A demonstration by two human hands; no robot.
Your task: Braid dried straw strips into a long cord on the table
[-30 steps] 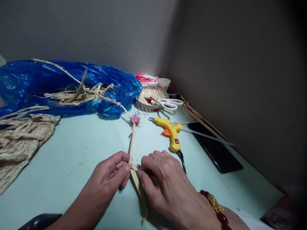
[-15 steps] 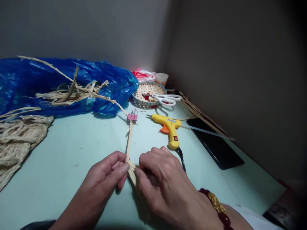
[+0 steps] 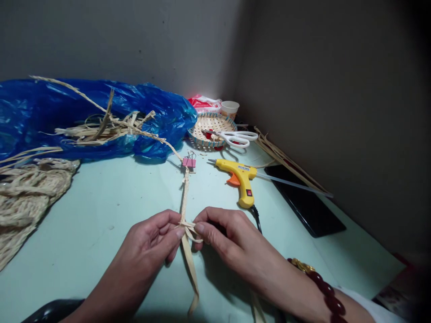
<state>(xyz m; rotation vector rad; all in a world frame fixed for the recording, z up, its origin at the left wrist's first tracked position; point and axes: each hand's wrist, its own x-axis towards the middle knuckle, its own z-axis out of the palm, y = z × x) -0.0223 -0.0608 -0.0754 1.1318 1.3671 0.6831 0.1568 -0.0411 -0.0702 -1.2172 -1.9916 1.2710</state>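
Observation:
A thin braid of pale straw strips [image 3: 184, 197] lies on the light green table [image 3: 111, 211], held at its far end by a pink binder clip [image 3: 189, 162]. My left hand [image 3: 153, 242] pinches the braid's near end with thumb and fingers. My right hand [image 3: 224, 233] pinches a strip at the same spot, just to the right. Loose strip ends [image 3: 191, 273] trail from the pinch toward me. A bead bracelet [image 3: 319, 287] is on my right wrist.
A yellow glue gun [image 3: 240, 179] lies right of the braid, its cord running by my right hand. Behind it are a small woven basket [image 3: 210, 130] with white scissors [image 3: 240, 138], a paper cup [image 3: 230, 108], a blue plastic bag [image 3: 67, 116] of straw, woven straw matting [image 3: 27, 202] and a dark phone [image 3: 305, 202].
My right hand has turned and drawn back slightly, and its fingers now pinch a strip at the braid's end. The loose strip ends show below my hands again.

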